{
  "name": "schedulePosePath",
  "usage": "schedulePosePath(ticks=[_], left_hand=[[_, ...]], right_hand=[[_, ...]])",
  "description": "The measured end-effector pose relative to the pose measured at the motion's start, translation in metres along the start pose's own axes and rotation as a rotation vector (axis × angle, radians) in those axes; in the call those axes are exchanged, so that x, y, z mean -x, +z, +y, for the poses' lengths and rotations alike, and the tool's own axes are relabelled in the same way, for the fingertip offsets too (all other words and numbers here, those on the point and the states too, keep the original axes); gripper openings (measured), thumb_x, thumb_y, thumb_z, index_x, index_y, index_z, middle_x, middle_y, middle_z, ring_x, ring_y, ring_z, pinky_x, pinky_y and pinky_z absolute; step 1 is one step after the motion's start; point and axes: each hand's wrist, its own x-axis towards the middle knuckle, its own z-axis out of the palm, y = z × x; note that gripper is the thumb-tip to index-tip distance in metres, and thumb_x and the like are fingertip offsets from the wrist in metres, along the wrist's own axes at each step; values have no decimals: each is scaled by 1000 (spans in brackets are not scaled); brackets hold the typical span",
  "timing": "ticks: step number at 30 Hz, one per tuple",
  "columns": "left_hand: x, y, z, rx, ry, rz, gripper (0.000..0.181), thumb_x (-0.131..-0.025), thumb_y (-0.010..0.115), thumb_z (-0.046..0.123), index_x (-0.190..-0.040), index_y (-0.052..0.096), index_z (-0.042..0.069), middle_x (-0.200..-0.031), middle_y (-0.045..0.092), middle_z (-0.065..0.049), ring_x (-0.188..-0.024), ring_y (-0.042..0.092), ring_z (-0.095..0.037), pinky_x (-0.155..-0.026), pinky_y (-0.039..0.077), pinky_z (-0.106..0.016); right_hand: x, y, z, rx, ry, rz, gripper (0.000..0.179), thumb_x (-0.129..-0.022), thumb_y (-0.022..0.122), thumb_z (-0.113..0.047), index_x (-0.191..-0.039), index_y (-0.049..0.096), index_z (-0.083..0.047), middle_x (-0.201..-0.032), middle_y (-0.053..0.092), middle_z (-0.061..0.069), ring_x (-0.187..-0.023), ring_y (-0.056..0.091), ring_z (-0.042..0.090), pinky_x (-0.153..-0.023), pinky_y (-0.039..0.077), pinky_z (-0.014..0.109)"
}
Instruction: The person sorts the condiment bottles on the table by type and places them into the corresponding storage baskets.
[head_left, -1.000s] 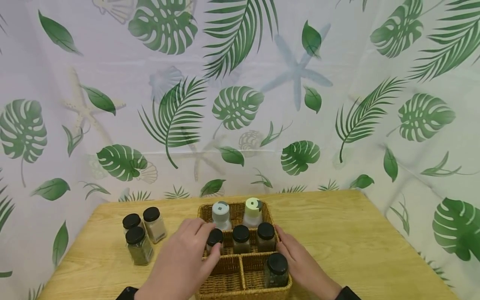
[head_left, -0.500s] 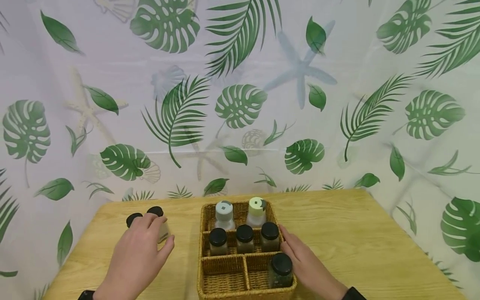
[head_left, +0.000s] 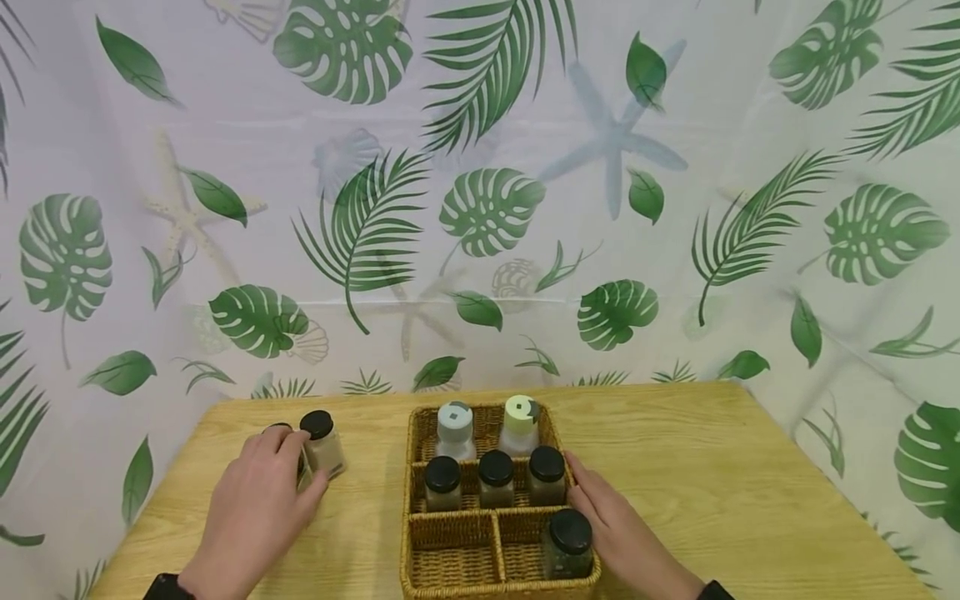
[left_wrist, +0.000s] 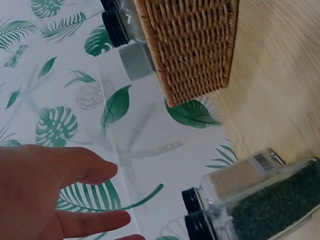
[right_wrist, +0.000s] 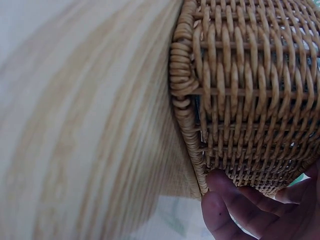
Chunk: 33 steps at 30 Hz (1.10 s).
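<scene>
My left hand (head_left: 258, 492) hovers over the black-lidded spice jars at the left of the table, fingers spread. In the left wrist view its thumb and fingers are apart from a jar of beige powder (left_wrist: 237, 180) and a jar of dark green herbs (left_wrist: 275, 205). The beige jar (head_left: 324, 443) stands just beyond the fingertips in the head view; the hand partly hides the jars beside it. My right hand (head_left: 618, 529) rests along the right side of a divided wicker basket (head_left: 406, 508), fingers against its woven wall (right_wrist: 245, 100).
Three black-lidded jars (head_left: 497, 479) stand in the basket's middle row. Behind them are a grey-capped bottle (head_left: 455, 429) and a yellow-capped bottle (head_left: 521, 423). Another dark jar (head_left: 567, 542) stands in the front right compartment. A leaf-patterned cloth (head_left: 480, 208) hangs behind the wooden table (head_left: 697, 467).
My left hand has let go of the jar in the basket's middle row and moved left to the jars on the table. The right hand has stayed at the basket.
</scene>
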Motion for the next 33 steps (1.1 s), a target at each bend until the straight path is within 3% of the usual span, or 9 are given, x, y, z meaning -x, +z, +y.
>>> schedulePosePath(ticks=[7, 16, 26, 33], left_hand=[[-2, 9, -16, -3, -33, -10, 39, -80, 71, 22, -106, 65, -7, -101, 59, -24, -90, 52, -39, -65, 50, -55], [-2, 20, -26, -24, -71, -71, 38, -79, 73, 18, -108, 64, -7, -100, 58, -26, -89, 53, -39, -63, 51, -54], [1, 26, -31, -24, -42, -26, 36, -77, 75, 11, -106, 65, -6, -100, 56, -25, -88, 53, -38, -56, 52, -49], [1, 29, -32, -7, -52, -34, 38, -76, 76, 11, -108, 64, -7, -98, 56, -25, -85, 55, -38, -56, 54, -50]], right_hand=[[2, 0, 0, 15, -4, 9, 56, -106, 28, -37, -153, 17, -8, -149, 29, 22, -132, 26, 35, -104, 25, 65], [2, 1, 0, 1, -8, 8, 55, -106, 29, -36, -153, 17, -9, -150, 27, 21, -133, 25, 35, -103, 25, 65], [2, 0, 1, 12, -19, 17, 55, -106, 29, -33, -152, 17, -6, -151, 25, 21, -134, 21, 35, -104, 22, 66], [1, 0, 1, 23, -19, 21, 55, -106, 28, -35, -152, 17, -7, -151, 24, 21, -134, 20, 36, -105, 21, 66]])
